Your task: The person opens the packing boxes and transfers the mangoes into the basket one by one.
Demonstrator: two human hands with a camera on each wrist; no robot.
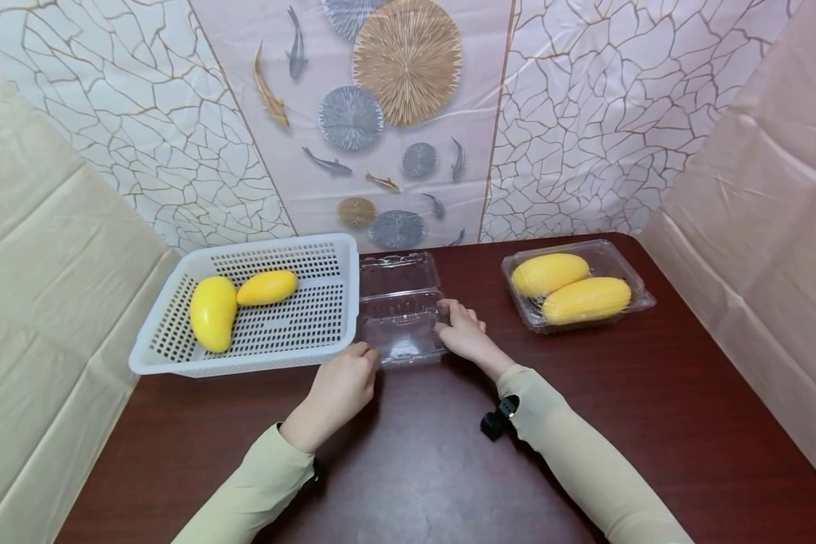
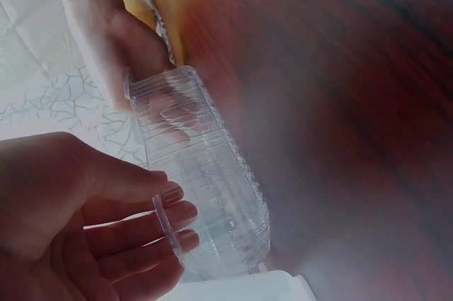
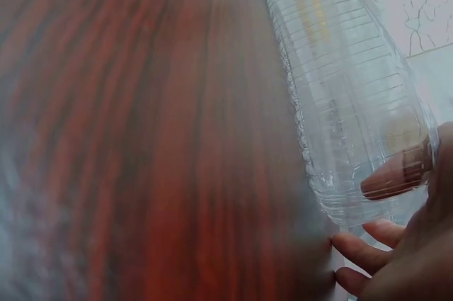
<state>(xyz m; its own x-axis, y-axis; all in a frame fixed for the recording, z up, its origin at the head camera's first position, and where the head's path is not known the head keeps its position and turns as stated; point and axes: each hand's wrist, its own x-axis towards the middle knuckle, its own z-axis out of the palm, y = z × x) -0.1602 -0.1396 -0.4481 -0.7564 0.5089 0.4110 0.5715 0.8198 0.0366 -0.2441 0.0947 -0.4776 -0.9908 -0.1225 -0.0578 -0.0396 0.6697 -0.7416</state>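
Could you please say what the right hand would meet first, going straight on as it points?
The right hand would likely meet the clear plastic container, whose side it appears to grip; exact depth is hard to judge.

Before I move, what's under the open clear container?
Through the clear container, dark reddish table shows. A bright glare hides some of what's under its near half, and the left hand and right hand cover bits of its edges.
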